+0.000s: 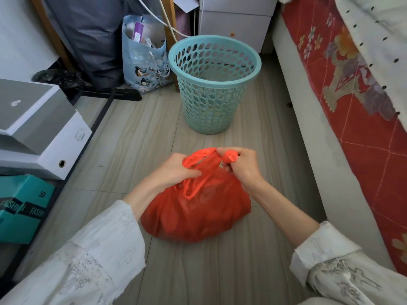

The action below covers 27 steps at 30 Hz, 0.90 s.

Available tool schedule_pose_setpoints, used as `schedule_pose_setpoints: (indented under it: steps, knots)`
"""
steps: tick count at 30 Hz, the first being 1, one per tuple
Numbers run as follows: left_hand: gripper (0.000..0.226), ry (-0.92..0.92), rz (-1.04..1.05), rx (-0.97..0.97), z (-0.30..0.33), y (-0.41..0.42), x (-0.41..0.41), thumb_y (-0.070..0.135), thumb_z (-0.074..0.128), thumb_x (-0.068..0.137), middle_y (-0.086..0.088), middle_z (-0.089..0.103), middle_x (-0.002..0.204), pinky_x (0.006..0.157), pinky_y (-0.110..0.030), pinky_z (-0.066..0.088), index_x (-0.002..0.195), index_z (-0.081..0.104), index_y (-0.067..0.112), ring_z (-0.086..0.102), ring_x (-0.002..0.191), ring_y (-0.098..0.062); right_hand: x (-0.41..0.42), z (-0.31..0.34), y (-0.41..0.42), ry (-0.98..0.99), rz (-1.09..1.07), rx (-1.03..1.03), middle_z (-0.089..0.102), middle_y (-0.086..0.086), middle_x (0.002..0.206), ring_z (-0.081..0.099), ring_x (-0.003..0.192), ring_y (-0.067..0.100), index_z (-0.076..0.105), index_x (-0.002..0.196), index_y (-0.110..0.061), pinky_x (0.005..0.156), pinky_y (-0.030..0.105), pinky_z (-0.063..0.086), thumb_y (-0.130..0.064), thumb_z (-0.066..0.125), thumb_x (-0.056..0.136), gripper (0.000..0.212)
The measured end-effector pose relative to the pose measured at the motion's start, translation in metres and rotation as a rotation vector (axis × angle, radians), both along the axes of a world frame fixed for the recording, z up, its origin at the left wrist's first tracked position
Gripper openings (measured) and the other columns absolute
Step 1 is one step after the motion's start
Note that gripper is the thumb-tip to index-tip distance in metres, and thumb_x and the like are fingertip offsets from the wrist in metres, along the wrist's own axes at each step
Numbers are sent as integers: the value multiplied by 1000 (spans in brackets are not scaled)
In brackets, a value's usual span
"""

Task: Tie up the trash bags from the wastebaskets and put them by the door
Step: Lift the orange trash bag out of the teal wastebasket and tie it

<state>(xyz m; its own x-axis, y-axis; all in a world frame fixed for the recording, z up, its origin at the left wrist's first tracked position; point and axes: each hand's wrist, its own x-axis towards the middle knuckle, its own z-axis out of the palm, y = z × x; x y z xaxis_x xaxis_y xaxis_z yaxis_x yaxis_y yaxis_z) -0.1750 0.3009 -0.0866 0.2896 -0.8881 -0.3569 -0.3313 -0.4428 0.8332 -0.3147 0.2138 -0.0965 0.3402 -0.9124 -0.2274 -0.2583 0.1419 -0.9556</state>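
Note:
A full red trash bag [196, 214] lies on the grey wood floor right in front of me. My left hand [176, 170] grips one of its handles at the bag's top left. My right hand [241, 165] pinches the other handle, which is bunched between its fingers at the top right. A strip of red plastic stretches between the two hands. Behind the bag stands a teal perforated wastebasket [214, 84], upright, with no bag in it.
A bed with a red patterned mattress [352, 89] runs along the right. White and grey boxes [41, 133] and a teal box [19, 208] are stacked on the left. A blue printed carrier bag [143, 62] and white drawers [235, 20] stand behind the basket.

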Motion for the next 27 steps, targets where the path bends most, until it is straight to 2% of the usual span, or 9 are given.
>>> schedule_pose_setpoints:
  steps: [4,6,9,12,16,20,23,25,27]
  knots:
    - [22,-97,135,-84,-1,-1,2,17,62,82,5,52,36,37,-16,35,62,55,17,43,28,-3,-4,7,0,-207,39,97,49,-8,37,39,33,2,62,65,-11,35,14,28,-14,62,85,20]
    - [12,-64,143,-202,5,0,1,8,61,82,-1,65,57,47,-10,40,74,61,16,52,40,2,-7,9,-2,-282,55,132,49,-4,43,38,36,3,63,69,-9,37,15,26,-15,58,87,20]
    - [43,-21,185,-327,14,1,4,-4,55,79,1,62,110,88,-13,41,114,59,20,57,94,5,-10,12,-5,-375,100,165,49,-6,44,39,40,3,65,77,-8,42,18,27,-18,49,93,25]
    - [58,482,380,-436,31,-1,3,-5,41,82,3,45,137,104,-29,35,132,44,23,36,131,-9,-10,15,-3,-412,171,221,56,-9,47,43,46,3,67,87,-8,51,21,30,-23,44,95,29]
    - [43,1102,538,-551,42,-4,12,7,38,88,0,57,117,84,-41,50,123,43,32,50,117,-17,-10,18,-1,-452,229,274,65,-4,62,51,52,3,67,91,-8,51,16,40,-26,43,95,31]
    - [19,1209,627,-573,40,-10,15,6,40,92,-2,54,79,71,-35,55,102,52,17,60,75,-11,-10,26,-4,-451,123,376,67,-6,59,57,61,8,65,78,-12,63,21,42,-35,36,96,41]
    - [25,951,640,-537,30,-10,15,-1,35,92,5,35,53,41,-16,36,99,53,14,34,39,-3,-14,28,-15,-743,-126,613,61,4,47,63,52,17,59,59,-10,72,31,48,-40,33,97,55]
    - [23,481,572,-526,21,-2,22,4,39,93,8,33,55,39,-15,29,99,56,17,29,38,-3,-19,27,-22,-902,-256,732,39,0,33,46,30,14,45,53,-12,60,29,51,-41,32,97,54]
    - [14,-104,388,-497,9,8,29,19,49,90,8,43,66,52,-16,37,101,59,20,39,50,-1,-22,23,-23,-772,-207,675,22,-5,30,25,25,9,39,55,-13,40,15,39,-45,32,96,53]
